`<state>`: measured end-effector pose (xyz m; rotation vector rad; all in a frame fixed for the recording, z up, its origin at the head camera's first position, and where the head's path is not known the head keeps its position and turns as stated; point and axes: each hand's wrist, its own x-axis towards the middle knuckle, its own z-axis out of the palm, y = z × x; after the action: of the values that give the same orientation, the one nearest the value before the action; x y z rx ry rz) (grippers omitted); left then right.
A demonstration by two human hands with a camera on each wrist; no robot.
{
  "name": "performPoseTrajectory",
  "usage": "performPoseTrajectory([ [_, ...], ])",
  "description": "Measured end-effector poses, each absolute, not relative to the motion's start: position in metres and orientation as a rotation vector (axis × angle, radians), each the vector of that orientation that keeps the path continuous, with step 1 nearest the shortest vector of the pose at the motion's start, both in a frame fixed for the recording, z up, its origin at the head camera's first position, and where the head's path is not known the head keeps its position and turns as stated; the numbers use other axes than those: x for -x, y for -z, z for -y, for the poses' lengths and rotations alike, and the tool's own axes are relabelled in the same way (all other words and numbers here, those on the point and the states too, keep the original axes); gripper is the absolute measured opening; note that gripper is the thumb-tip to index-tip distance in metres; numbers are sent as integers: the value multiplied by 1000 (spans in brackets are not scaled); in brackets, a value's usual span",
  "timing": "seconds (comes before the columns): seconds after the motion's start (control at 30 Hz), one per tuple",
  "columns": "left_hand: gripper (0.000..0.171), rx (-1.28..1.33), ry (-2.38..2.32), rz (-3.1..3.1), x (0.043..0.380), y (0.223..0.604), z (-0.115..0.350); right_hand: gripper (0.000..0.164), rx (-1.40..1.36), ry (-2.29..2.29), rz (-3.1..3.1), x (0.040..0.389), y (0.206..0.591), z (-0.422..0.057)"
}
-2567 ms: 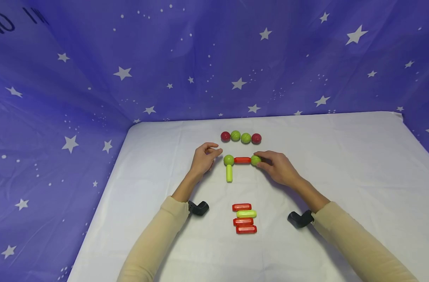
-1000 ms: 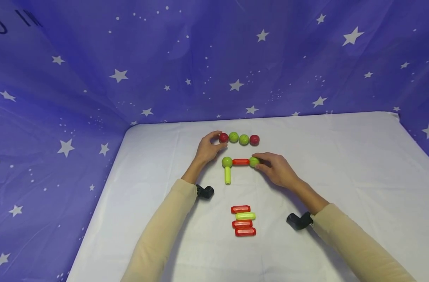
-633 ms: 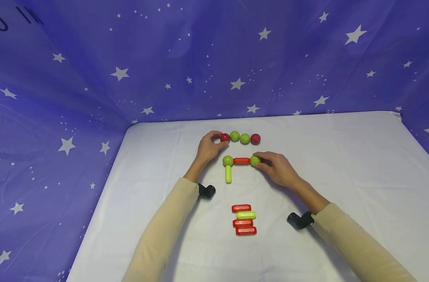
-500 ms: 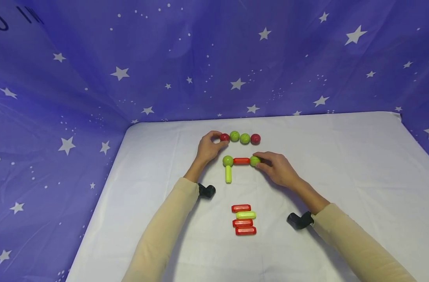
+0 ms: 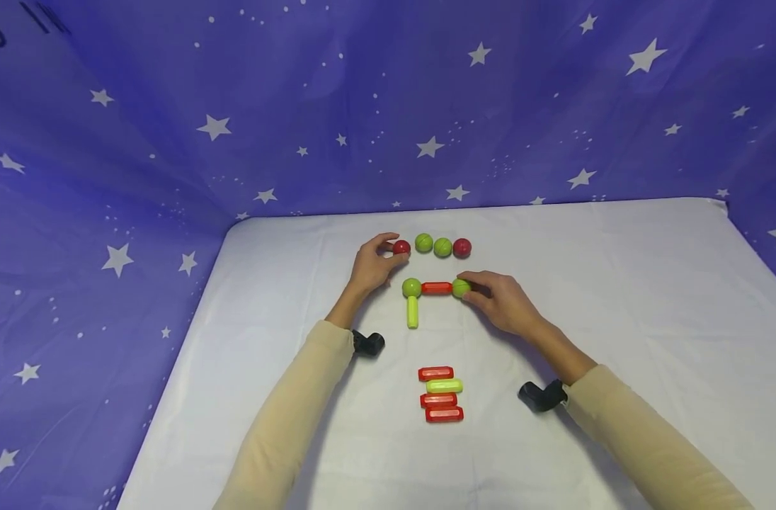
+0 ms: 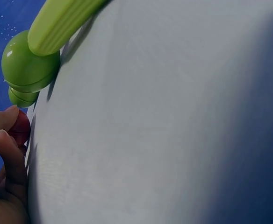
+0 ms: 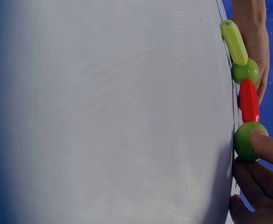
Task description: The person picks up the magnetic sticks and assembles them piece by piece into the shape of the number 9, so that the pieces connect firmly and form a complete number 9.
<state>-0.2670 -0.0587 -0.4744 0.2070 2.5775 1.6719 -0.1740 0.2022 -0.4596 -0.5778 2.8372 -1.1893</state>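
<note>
My left hand (image 5: 374, 268) pinches a red ball (image 5: 401, 247) at the left end of the back row; the left wrist view shows thumb and finger on that red ball (image 6: 21, 128). With my right hand (image 5: 505, 303) I hold a green ball (image 5: 461, 288) between thumb and fingers. This ball joins a red rod (image 5: 437, 288), whose other end meets a second green ball (image 5: 411, 287). From that one a yellow-green rod (image 5: 413, 312) points toward me. In the right wrist view the thumb lies on the green ball (image 7: 247, 142).
Two green balls (image 5: 433, 245) and another red ball (image 5: 462, 247) stand in the back row. Nearer me lie several loose rods, red (image 5: 435, 373) and yellow-green (image 5: 444, 386). A white cloth (image 5: 554, 248) covers the table; a blue starry curtain (image 5: 362, 106) hangs behind.
My left hand has reached forward to the red ball, gripped it and drawn it slightly left, leaving a gap beside the green balls. The right hand has stayed on its green ball.
</note>
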Motion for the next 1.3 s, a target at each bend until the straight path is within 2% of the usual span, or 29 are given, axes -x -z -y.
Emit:
performPoseTrajectory([
  [0.63, 40, -184, -1588, -2623, 266, 473, 58, 39, 563, 1191, -2836, 174, 457, -202],
  [0.8, 41, -177, -1587, -2642, 264, 474, 58, 38, 550, 1202, -2827, 174, 458, -202],
  [1.03, 54, -186, -1616, -2630, 258, 475, 55, 38, 530, 1204, -2835, 173, 461, -203],
  [1.3, 46, -156, -1764, -2527, 247, 467, 59, 38, 537, 1203, -2825, 175, 460, -201],
])
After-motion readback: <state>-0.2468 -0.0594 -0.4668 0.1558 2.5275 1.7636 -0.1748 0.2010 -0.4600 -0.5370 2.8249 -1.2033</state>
